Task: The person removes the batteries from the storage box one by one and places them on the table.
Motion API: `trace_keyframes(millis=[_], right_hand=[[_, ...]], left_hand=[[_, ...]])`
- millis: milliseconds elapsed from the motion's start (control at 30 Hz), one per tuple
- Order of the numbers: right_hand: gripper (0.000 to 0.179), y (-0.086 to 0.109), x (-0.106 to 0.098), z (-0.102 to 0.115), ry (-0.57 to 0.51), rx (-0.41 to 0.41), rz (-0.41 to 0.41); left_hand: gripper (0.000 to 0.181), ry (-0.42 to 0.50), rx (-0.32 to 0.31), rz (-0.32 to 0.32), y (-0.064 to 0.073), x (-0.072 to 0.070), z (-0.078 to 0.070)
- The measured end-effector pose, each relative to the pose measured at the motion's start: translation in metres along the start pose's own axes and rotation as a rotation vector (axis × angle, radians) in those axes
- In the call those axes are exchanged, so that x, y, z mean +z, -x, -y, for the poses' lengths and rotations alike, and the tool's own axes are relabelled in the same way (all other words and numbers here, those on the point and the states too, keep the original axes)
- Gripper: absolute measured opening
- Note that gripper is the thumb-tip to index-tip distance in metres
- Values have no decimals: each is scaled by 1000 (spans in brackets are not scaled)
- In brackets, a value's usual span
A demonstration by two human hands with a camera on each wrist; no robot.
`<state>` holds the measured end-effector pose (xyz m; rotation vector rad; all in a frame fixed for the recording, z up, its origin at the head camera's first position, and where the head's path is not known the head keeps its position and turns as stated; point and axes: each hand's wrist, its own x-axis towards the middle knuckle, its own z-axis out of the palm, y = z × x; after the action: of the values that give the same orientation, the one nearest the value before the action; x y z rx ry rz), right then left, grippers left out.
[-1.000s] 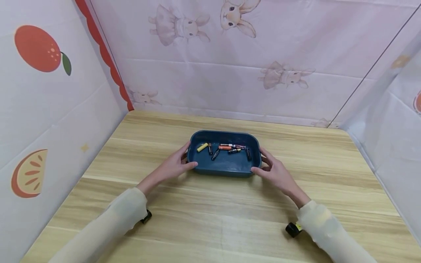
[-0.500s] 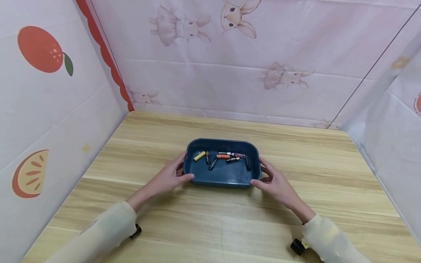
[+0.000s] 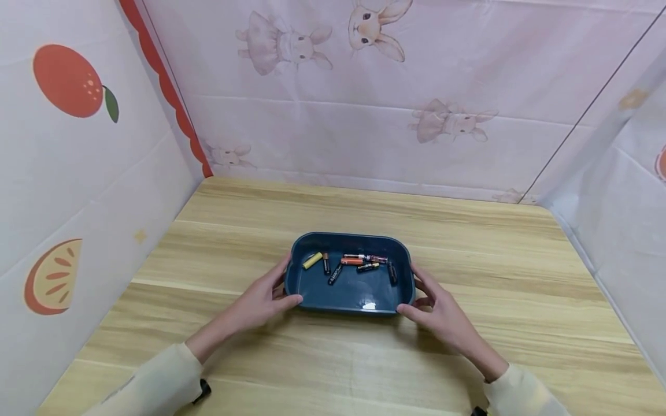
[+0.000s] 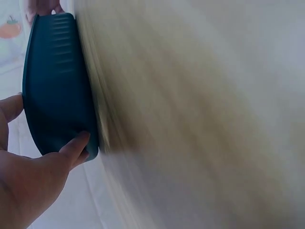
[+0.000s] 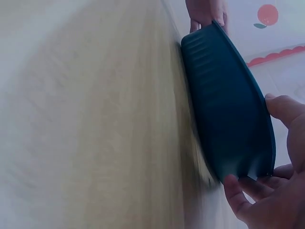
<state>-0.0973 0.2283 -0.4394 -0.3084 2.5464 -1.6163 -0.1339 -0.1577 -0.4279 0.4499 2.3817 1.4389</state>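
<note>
A dark teal plastic bin (image 3: 343, 297) with rounded corners is held level between both hands in the middle of the head view. My left hand (image 3: 260, 303) grips its left end, thumb on the front rim and fingers round the side. At the right end, my right hand (image 3: 447, 318) holds it the same way. Several batteries lie loose inside: a yellow battery (image 3: 313, 261) at the left, an orange battery (image 3: 352, 261) near the middle, and dark ones around them. Both wrist views show the bin's ribbed outer wall (image 4: 59, 47); whether its base touches the table cannot be told.
The bin is over a light wood-grain table (image 3: 354, 370). A pink rabbit-print cloth (image 3: 333, 144) stands behind it, and a fruit-print cloth (image 3: 104, 185) at the left. Black wrist devices (image 3: 202, 392) sit at the cuffs.
The bin has come steadily nearer to me, gripped at both ends by my hands. The batteries have kept about the same arrangement inside it.
</note>
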Motion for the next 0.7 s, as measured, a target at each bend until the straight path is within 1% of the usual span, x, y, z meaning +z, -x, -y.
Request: trace_keyframes(millis=[167,400,700], right_hand=[[87,12,1,3,12,-14,-19],[85,29,5,7,-17,-38,-27],[88,43,11,9,-20,12,-23]], left_hand=[[94,23,12,3,9,5,-3],[94,26,5,1,26,12,-5],[96,68,1,-2,43,18,-4]])
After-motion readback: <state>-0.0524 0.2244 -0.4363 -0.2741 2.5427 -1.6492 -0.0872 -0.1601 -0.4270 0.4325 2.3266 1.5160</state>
